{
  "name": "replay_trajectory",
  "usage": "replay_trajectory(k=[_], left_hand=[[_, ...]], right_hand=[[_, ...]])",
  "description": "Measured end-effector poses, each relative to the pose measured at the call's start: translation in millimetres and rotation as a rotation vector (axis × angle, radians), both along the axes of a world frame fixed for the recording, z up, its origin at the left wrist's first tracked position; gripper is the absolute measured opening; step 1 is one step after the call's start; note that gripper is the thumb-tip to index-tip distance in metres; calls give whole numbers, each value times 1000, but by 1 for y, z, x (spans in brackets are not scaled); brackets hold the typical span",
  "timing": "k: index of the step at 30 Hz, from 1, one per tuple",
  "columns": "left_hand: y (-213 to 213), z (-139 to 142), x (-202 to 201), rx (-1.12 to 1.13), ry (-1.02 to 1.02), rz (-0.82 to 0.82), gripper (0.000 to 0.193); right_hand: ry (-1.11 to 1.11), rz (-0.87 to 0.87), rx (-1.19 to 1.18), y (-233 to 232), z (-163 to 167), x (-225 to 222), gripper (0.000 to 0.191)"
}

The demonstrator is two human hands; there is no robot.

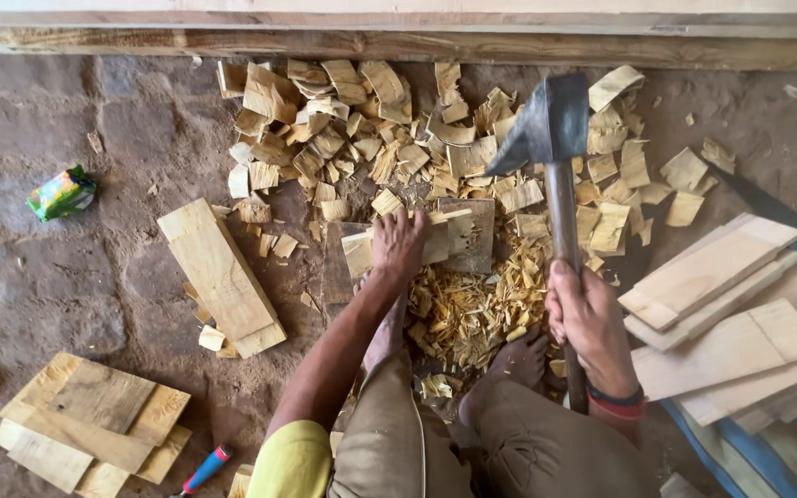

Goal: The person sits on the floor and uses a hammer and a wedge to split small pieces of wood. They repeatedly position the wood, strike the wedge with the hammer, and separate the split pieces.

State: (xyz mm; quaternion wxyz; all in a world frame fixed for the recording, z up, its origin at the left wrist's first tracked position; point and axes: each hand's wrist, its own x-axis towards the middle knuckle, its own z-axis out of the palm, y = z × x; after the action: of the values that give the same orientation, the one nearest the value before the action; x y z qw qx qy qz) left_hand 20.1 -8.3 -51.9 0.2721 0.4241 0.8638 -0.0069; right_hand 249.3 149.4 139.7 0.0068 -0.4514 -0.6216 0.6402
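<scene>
hatchet (551,138): dark steel head, wooden handle, raised | pale wood piece (435,242): flat on chopping block (468,242)

The floor (122,267) is bare, brown and stony, with dusty patches and little cracks; a long wooden beam (398,41) runs along the top edge, old and worn, with a paler strip above it; pale wood chips (343,129) lie scattered in a big heap near the beam; a stack of flat boards (94,420) sits at the lower left; more boards (740,314) are piled at the right on something blue; a small green packet (62,192) lies alone at the left; the light is soft and even.
</scene>
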Motion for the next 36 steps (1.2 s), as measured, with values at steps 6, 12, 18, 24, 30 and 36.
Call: replay_trajectory(k=[6, 12, 18, 24, 30, 36], left_hand=[[5, 7, 2, 70, 29, 79, 86], [7, 26, 4, -61, -11, 77, 65], [10, 34, -3, -80, -20, 103, 74], [8, 37, 0, -129, -13, 46, 93], [3, 35, 7, -84, 33, 113, 75], [5, 23, 2, -108, 15, 64, 65]], right_hand=[[-246, 104, -39, -30, -40, -14, 38], [-122, -19, 24, -9, -26, -10, 28], [197, -97, 78, 15, 36, -7, 29], [-89, 53, -15, -35, -32, -21, 41], [-42, -67, -90, -10, -19, -15, 29], [240, -98, 104, 16, 61, -14, 29]])
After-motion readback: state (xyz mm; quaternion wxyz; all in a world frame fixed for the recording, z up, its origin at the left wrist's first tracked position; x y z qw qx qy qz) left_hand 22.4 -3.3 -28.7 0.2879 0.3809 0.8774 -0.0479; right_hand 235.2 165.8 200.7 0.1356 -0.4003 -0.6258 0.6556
